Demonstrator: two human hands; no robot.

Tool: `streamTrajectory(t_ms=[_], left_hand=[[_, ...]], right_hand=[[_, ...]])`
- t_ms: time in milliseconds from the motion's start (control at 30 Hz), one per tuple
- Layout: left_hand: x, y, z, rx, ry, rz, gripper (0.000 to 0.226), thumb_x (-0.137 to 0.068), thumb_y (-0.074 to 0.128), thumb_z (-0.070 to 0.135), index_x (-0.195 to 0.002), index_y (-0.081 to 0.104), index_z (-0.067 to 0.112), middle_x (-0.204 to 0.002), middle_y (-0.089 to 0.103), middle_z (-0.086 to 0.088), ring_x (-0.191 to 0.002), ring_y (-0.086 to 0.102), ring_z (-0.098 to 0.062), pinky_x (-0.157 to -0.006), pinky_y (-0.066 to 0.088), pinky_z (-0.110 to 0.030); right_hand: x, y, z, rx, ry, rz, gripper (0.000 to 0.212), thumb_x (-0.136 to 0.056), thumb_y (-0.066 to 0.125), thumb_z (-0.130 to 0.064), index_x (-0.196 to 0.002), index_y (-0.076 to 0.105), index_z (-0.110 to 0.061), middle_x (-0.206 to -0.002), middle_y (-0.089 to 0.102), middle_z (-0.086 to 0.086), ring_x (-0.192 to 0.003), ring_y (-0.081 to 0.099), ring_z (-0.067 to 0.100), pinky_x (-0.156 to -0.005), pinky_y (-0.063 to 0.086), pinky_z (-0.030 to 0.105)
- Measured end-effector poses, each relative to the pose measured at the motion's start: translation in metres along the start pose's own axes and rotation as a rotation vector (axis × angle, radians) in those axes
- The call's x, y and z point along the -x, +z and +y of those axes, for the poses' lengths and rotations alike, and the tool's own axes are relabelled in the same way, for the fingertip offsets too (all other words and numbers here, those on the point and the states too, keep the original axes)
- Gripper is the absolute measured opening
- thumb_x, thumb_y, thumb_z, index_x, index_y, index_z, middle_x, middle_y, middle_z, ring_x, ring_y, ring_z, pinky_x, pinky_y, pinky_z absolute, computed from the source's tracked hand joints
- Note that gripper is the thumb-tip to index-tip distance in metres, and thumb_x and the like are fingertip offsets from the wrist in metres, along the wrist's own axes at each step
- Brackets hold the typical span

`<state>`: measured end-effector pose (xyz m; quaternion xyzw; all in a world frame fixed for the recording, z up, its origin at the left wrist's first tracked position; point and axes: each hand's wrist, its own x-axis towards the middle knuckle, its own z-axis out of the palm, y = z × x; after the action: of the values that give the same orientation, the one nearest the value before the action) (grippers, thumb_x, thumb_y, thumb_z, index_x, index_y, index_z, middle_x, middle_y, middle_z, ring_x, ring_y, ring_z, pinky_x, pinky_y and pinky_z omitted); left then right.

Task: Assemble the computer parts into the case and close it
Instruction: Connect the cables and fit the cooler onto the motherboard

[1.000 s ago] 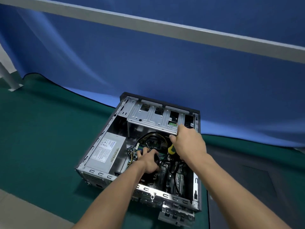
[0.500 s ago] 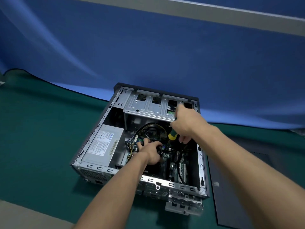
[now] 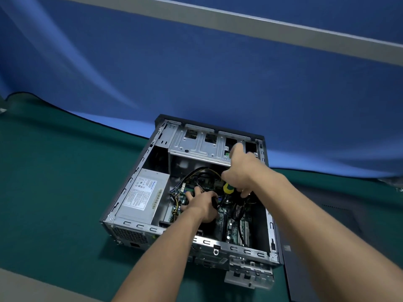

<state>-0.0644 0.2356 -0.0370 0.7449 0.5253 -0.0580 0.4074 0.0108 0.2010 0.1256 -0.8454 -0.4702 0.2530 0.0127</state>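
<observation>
Step in hand: a part, probably the black cooler, was apparently being screwed onto the motherboard (image 3: 234, 229); the case (image 3: 130, 184) lay open on its side on the green mat (image 3: 54, 182).
Right hand (image 3: 242, 171): curled round a screwdriver (image 3: 229, 188) with a yellow-and-green handle, tip pointing down into the case.
Left hand (image 3: 200, 203): rested on a dark part at the centre; whether it gripped could not be told.
Next move: probably calls for keeping the tip seated, clear of the cables (image 3: 202, 173).
Materials: stamped silver steel drive cage (image 3: 196, 144); boxy grey power supply (image 3: 144, 197) with paper label; flat dark side panel (image 3: 327, 236) lying beside the case, not yet fitted.

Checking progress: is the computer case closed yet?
Open: the case has no side panel on, its power supply exposed.
</observation>
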Motion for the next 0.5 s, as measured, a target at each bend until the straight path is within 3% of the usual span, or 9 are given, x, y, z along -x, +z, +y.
streamTrajectory(t_ms=[67, 167, 300, 367, 433, 500], left_hand=[[0.000, 0.000, -0.001, -0.002, 0.008, 0.003, 0.047, -0.085, 0.066, 0.021, -0.126, 0.049, 0.038, -0.139, 0.020, -0.007, -0.130, 0.012, -0.036, -0.109, 0.025, -0.052], [0.002, -0.001, -0.001, -0.016, 0.004, -0.003, 0.052, -0.086, 0.064, 0.020, -0.132, 0.046, 0.038, -0.144, 0.017, -0.008, -0.134, 0.009, -0.037, -0.109, 0.025, -0.052], [0.001, -0.003, 0.001, -0.002, 0.000, -0.018, 0.048, -0.087, 0.062, 0.018, -0.129, 0.047, 0.036, -0.143, 0.018, -0.008, -0.133, 0.009, -0.038, -0.109, 0.025, -0.052], [0.001, -0.002, -0.001, 0.016, 0.010, -0.008, 0.048, -0.086, 0.064, 0.020, -0.128, 0.049, 0.037, -0.141, 0.019, -0.009, -0.132, 0.011, -0.038, -0.110, 0.025, -0.052], [0.001, -0.001, -0.001, 0.008, 0.009, -0.003, 0.053, -0.084, 0.065, 0.020, -0.131, 0.047, 0.038, -0.140, 0.020, -0.008, -0.132, 0.011, -0.037, -0.109, 0.025, -0.053], [0.002, -0.002, -0.001, 0.006, -0.004, -0.010, 0.053, -0.085, 0.064, 0.019, -0.131, 0.047, 0.039, -0.142, 0.018, -0.008, -0.134, 0.009, -0.038, -0.107, 0.024, -0.056]], right_hand=[[0.001, 0.003, -0.003, 0.005, -0.017, 0.007, 0.040, -0.094, 0.048, -0.014, -0.129, 0.029, -0.008, -0.112, 0.058, 0.019, -0.083, 0.062, 0.033, -0.061, 0.049, 0.034], [0.000, 0.008, -0.004, 0.074, 0.012, 0.105, 0.047, -0.098, 0.047, -0.028, -0.134, 0.029, -0.003, -0.120, 0.057, 0.018, -0.102, 0.058, 0.034, -0.068, 0.042, 0.034], [-0.001, 0.005, -0.008, -0.122, 0.057, -0.046, 0.049, -0.093, 0.050, -0.018, -0.133, 0.025, -0.008, -0.107, 0.060, 0.020, -0.080, 0.065, 0.031, -0.071, 0.057, 0.039], [0.000, 0.011, -0.006, -0.025, 0.037, 0.091, 0.035, -0.096, 0.046, -0.017, -0.126, 0.034, -0.003, -0.107, 0.061, 0.019, -0.085, 0.064, 0.032, -0.064, 0.052, 0.037], [0.000, 0.016, 0.001, 0.097, 0.020, 0.278, 0.023, -0.099, 0.043, -0.018, -0.117, 0.040, -0.004, -0.109, 0.061, 0.017, -0.087, 0.057, 0.032, -0.061, 0.039, 0.033], [0.000, 0.014, 0.004, 0.035, 0.002, 0.241, 0.027, -0.097, 0.048, -0.021, -0.118, 0.035, -0.009, -0.107, 0.057, 0.015, -0.080, 0.053, 0.030, -0.062, 0.039, 0.034]])
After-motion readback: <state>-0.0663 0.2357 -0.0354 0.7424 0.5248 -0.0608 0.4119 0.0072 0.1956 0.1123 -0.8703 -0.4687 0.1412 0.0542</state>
